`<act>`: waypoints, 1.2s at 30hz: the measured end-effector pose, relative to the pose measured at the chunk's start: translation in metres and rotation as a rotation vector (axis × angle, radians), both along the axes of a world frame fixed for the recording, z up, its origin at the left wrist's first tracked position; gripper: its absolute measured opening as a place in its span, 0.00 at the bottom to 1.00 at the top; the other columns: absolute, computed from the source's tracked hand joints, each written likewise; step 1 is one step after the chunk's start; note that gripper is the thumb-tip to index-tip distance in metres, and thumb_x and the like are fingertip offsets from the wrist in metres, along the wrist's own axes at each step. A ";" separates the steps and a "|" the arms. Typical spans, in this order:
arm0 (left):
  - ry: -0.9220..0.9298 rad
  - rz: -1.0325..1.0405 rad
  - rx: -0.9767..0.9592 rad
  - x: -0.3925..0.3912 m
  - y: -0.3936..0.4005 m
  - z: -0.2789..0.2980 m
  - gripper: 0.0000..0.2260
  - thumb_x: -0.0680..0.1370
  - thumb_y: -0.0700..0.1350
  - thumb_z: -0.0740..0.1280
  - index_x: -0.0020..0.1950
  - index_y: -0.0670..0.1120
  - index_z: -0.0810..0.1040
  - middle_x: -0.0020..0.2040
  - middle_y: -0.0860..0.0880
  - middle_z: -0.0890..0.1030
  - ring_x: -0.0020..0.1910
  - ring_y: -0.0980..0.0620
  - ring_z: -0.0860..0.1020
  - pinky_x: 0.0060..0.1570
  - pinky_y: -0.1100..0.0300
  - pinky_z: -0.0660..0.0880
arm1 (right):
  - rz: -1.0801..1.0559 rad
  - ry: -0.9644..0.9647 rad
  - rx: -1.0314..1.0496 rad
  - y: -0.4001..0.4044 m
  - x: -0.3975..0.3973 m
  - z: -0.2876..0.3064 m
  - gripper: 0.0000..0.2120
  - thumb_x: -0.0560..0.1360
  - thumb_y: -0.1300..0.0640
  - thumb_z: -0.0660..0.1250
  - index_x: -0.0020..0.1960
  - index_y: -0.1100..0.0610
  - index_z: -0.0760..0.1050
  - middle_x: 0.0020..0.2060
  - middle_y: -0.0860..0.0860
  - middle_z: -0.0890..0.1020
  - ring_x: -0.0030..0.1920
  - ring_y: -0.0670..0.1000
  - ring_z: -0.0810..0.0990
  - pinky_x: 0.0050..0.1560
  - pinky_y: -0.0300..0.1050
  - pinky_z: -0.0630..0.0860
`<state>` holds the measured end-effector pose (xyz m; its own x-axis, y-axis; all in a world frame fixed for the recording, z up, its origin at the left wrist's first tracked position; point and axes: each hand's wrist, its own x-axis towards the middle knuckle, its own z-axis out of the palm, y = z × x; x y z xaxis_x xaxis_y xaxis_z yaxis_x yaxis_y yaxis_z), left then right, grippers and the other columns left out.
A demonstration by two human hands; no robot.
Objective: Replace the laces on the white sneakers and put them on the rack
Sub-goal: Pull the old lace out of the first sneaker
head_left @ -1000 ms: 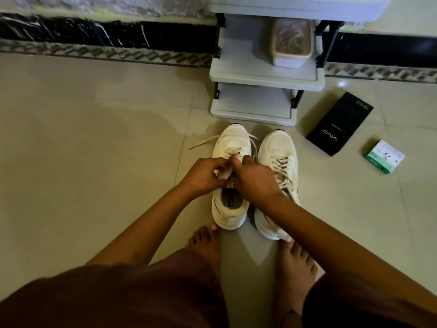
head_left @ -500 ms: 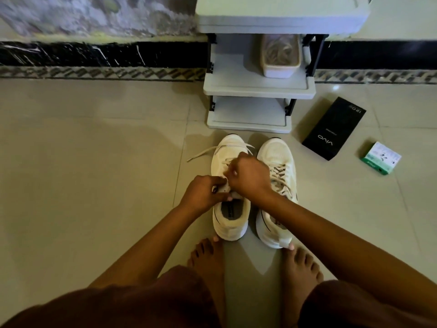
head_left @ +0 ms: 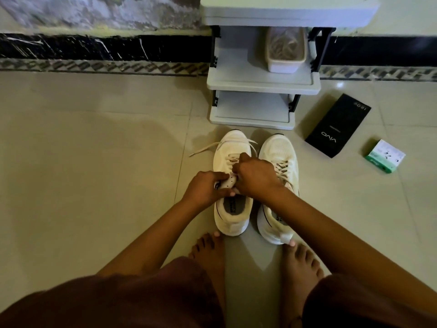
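Two hands: both work on the left sneaker, meeting over its laces.
Loose lace end (head_left: 208, 147): trails from the left sneaker's toe area out onto the tiled floor (head_left: 94, 162), to the shoe's left.
Left hand (head_left: 205, 188): fingers curled, thumb and fingertips pinching the white eyelet flap on the left side of the left sneaker's throat.
Left sneaker (head_left: 233, 183): white, flat on the floor, toe pointing at the rack, heel touching the toes of a bare foot (head_left: 208, 249); only its front part is laced, the opening and insole show.
Right hand (head_left: 256, 177): fingers curled into a fist over the laces of the left sneaker, knuckles up; it seems to grip the lace, though what lies under the fingers is hidden.
Right sneaker (head_left: 279, 162): white, just beside the left one, fully laced in a criss-cross, its heel partly under the right forearm and touching the other bare foot (head_left: 300, 263).
Rack (head_left: 260, 84): grey tiered shelves straight ahead of the toes, against the wall; both lower shelves lie open to view.
Tub (head_left: 285, 52): pale container on the middle shelf, with coiled laces inside.
Black box (head_left: 338, 125): flat on the floor right of the rack, printed "vivo".
Small green-and-white box (head_left: 385, 156): farthest right, near the black box, apart from it.
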<state>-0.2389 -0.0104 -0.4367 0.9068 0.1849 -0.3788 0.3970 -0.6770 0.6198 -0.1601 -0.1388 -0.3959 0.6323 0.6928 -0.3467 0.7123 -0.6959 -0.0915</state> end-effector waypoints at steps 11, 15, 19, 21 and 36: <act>-0.037 0.027 -0.014 -0.004 0.001 -0.001 0.26 0.70 0.53 0.74 0.65 0.47 0.76 0.62 0.46 0.79 0.60 0.49 0.76 0.56 0.62 0.69 | -0.528 0.379 0.311 0.012 0.011 -0.002 0.13 0.72 0.57 0.69 0.54 0.61 0.79 0.53 0.56 0.77 0.56 0.56 0.76 0.50 0.45 0.74; -0.062 0.014 0.027 -0.005 0.000 0.002 0.25 0.70 0.52 0.74 0.65 0.46 0.76 0.60 0.45 0.80 0.59 0.47 0.77 0.57 0.57 0.72 | -1.007 1.000 0.557 0.014 0.009 0.007 0.16 0.73 0.63 0.68 0.60 0.64 0.74 0.57 0.62 0.79 0.58 0.60 0.77 0.58 0.52 0.76; -0.052 -0.029 0.135 -0.004 -0.005 0.004 0.24 0.72 0.55 0.71 0.65 0.50 0.75 0.57 0.46 0.81 0.55 0.47 0.79 0.49 0.57 0.73 | -1.063 1.139 0.596 0.015 0.006 0.011 0.11 0.72 0.65 0.67 0.55 0.64 0.76 0.51 0.62 0.79 0.53 0.59 0.77 0.57 0.52 0.75; -0.017 -0.080 0.266 -0.002 -0.010 0.004 0.22 0.73 0.58 0.68 0.65 0.52 0.75 0.54 0.46 0.82 0.52 0.47 0.79 0.42 0.59 0.71 | -1.026 1.138 0.589 0.017 0.007 0.011 0.10 0.73 0.65 0.67 0.54 0.64 0.76 0.46 0.60 0.76 0.46 0.57 0.74 0.47 0.48 0.78; 0.028 -0.154 0.303 0.003 -0.007 0.002 0.23 0.73 0.61 0.67 0.65 0.53 0.74 0.54 0.47 0.82 0.52 0.47 0.78 0.43 0.58 0.72 | -0.096 -0.014 0.172 0.009 0.005 -0.001 0.10 0.74 0.54 0.66 0.50 0.59 0.79 0.47 0.55 0.78 0.53 0.55 0.75 0.49 0.46 0.69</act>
<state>-0.2357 -0.0176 -0.4342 0.9228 0.1546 -0.3530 0.2898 -0.8822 0.3711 -0.1550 -0.1293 -0.3967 0.7020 0.6775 -0.2195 0.6456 -0.7355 -0.2054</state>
